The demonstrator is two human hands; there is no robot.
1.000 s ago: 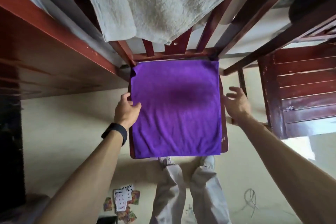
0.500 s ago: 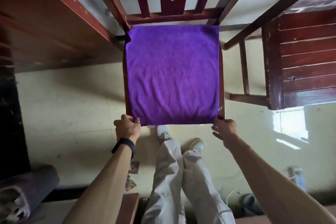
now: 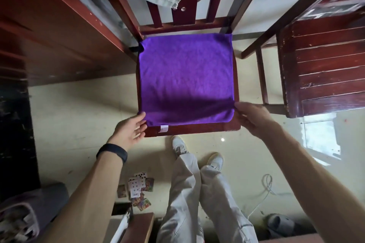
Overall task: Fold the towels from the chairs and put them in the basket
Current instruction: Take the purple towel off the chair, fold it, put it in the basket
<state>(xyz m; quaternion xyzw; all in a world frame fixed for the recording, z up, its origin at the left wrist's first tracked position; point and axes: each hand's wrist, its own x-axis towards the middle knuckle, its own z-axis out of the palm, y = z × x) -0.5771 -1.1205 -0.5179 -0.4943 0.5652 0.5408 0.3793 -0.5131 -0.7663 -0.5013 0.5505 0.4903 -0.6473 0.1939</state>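
Your purple towel (image 3: 185,77) lies flat on the seat of the chair (image 3: 197,130) in front of you. Your left hand (image 3: 128,130) reaches in palm up, fingers loose and nearly straight, thumb touching the near left corner. Your right hand (image 3: 250,118), back upward, pinches the near right corner, both forearms stretched forward

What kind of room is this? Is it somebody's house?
Probably a lived-in room in a home, though I can't be sure: wooden chairs, a purple towel spread on one seat, playing cards scattered on the tiled floor, and a slipper.
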